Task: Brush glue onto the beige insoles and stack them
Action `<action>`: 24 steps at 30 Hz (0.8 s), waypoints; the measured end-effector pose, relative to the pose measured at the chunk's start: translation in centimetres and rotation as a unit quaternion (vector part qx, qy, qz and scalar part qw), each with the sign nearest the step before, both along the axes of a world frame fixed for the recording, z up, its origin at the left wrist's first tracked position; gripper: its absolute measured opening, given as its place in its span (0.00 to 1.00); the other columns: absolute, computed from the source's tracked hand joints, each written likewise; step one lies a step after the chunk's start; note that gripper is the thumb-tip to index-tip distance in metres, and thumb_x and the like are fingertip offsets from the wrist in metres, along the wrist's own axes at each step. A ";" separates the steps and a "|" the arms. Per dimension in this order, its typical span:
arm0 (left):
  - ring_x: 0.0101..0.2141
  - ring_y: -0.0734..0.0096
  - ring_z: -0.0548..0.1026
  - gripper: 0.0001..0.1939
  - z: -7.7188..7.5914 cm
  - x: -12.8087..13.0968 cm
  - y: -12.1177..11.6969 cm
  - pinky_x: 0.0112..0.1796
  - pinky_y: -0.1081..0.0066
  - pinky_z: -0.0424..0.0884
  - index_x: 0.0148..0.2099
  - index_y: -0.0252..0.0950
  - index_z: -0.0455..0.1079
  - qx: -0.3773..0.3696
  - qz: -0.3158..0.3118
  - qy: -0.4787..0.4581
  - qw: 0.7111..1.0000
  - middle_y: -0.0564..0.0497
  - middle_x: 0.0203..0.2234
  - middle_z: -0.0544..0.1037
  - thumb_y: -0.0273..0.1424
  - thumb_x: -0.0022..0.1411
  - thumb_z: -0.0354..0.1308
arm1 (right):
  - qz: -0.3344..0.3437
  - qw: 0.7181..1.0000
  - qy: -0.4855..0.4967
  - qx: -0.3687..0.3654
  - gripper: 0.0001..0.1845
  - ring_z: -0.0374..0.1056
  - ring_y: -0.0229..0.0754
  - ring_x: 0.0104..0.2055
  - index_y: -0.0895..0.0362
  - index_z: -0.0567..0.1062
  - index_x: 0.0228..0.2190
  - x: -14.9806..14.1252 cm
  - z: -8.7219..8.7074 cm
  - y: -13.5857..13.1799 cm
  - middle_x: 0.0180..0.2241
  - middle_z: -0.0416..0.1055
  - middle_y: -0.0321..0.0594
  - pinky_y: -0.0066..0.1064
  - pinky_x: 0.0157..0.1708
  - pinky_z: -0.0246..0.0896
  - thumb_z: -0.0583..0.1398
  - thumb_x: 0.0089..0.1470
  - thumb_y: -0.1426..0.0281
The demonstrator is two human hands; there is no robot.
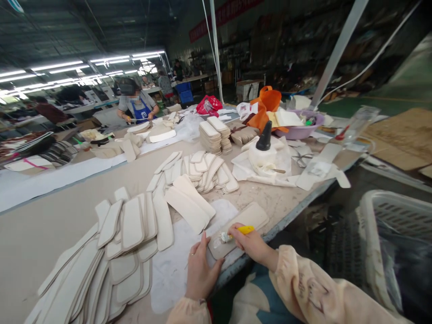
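Observation:
My right hand [249,242] is closed around the yellow handle of a brush [243,230]. The brush's whitish bristles press on a long beige panel with rounded ends [254,215], where a wet, glossy smear shows. At the panel's near left end my left hand [202,267] rests with thumb and fingers apart, touching its edge. Under the panel lies a white sheet [168,279]. Two loose cream panels [189,204] overlap just beyond my left hand.
Piles of cream panels [131,225] spread over the table's left. Beyond the brush stands a white container with a black cone top [265,139]. A purple basin [303,128] sits farther back. A plastic crate [367,225] stands at right. A person in a blue apron [140,110] works across the table.

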State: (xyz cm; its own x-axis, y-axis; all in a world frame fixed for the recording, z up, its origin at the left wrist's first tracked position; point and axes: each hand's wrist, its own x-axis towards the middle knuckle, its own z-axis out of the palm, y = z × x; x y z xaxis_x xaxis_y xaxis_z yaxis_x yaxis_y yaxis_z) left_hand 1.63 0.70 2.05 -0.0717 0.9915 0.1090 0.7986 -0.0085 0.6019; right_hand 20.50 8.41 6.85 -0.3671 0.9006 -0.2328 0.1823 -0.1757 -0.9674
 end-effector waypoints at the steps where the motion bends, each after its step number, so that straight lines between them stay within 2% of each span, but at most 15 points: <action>1: 0.52 0.55 0.67 0.44 -0.1 0.0 0.0 0.54 0.55 0.63 0.68 0.35 0.42 0.000 0.000 0.005 1.000 0.43 0.52 0.73 0.34 0.54 0.60 | -0.012 1.000 -0.012 0.007 0.15 0.52 0.35 0.16 0.54 0.68 0.27 0.6 0.1 0.4 0.13 0.54 0.26 0.27 0.20 0.49 0.51 0.58 0.58; 7: 0.51 0.55 0.68 0.42 -0.1 0.0 0.2 0.53 0.56 0.63 0.68 0.34 0.45 -0.002 0.004 0.019 1.000 0.44 0.51 0.73 0.36 0.55 0.59 | -0.084 0.993 -0.073 0.035 0.12 0.54 0.37 0.17 0.53 0.68 0.25 5.7 0.4 3.4 0.13 0.55 0.28 0.29 0.21 0.50 0.52 0.56 0.62; 11: 0.52 0.55 0.68 0.41 -0.2 -0.1 0.1 0.54 0.56 0.63 0.67 0.35 0.46 0.002 0.002 0.025 1.000 0.44 0.52 0.73 0.37 0.56 0.59 | -0.124 0.985 -0.106 0.049 0.11 0.55 0.38 0.17 0.53 0.69 0.27 8.9 0.2 5.3 0.13 0.57 0.28 0.29 0.23 0.51 0.53 0.55 0.63; 15: 0.52 0.55 0.67 0.41 -0.4 -0.2 0.1 0.54 0.55 0.62 0.67 0.35 0.45 -0.004 -0.001 0.029 1.000 0.44 0.52 0.72 0.36 0.56 0.59 | -0.149 0.980 -0.122 0.057 0.12 0.55 0.37 0.18 0.54 0.69 0.27 10.4 0.3 6.0 0.13 0.56 0.28 0.28 0.23 0.51 0.53 0.56 0.62; 19: 0.52 0.56 0.67 0.43 -0.4 -0.1 -0.1 0.54 0.55 0.62 0.67 0.35 0.44 0.002 -0.006 0.023 1.000 0.44 0.53 0.71 0.34 0.55 0.61 | -0.136 0.986 -0.087 0.049 0.14 0.52 0.35 0.16 0.55 0.69 0.30 8.7 1.3 4.2 0.13 0.54 0.26 0.27 0.20 0.49 0.52 0.57 0.58; 22: 0.52 0.57 0.67 0.45 -0.4 -0.1 -0.2 0.54 0.56 0.62 0.67 0.36 0.44 0.001 -0.002 0.017 1.000 0.44 0.53 0.71 0.35 0.53 0.62 | -0.062 0.998 0.013 -0.014 0.16 0.49 0.33 0.13 0.55 0.68 0.32 5.4 1.6 1.6 0.12 0.52 0.24 0.26 0.16 0.45 0.51 0.58 0.56; 24: 0.52 0.57 0.67 0.46 -0.4 -0.1 -0.2 0.54 0.56 0.63 0.68 0.37 0.43 0.000 0.000 0.015 1.000 0.44 0.52 0.72 0.35 0.53 0.62 | -0.006 0.996 0.061 -0.061 0.17 0.48 0.32 0.12 0.55 0.67 0.33 3.0 1.4 0.0 0.11 0.52 0.23 0.25 0.15 0.44 0.50 0.57 0.54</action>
